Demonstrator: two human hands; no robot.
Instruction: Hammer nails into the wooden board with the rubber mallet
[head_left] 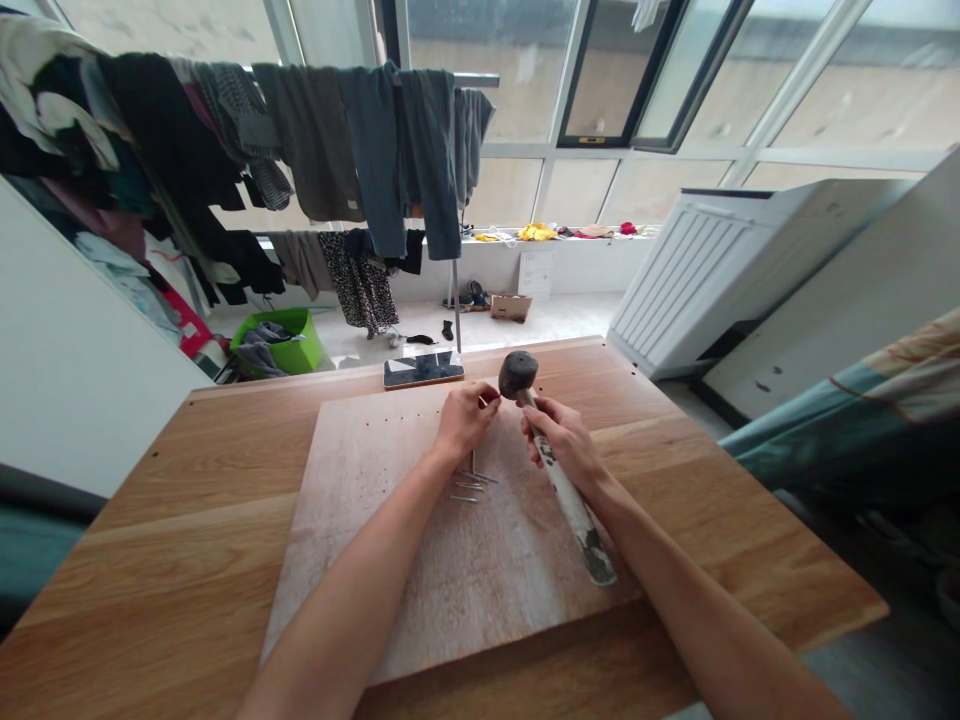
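Observation:
A pale wooden board (465,560) lies on a wooden table (165,520). My right hand (564,440) is wrapped round the white handle of a hammer (559,470), whose dark head is raised above the board's far part. My left hand (466,418) is pinched on a thin nail just left of the hammer head, over the board. Several loose nails (471,484) lie on the board beneath my left wrist. A row of small nail heads or holes dots the board's far edge.
A phone (423,370) lies at the table's far edge. Beyond it are a clothes rack hung with garments (360,150), a green basin (281,342) on the floor, a white appliance (720,260) at right and large windows.

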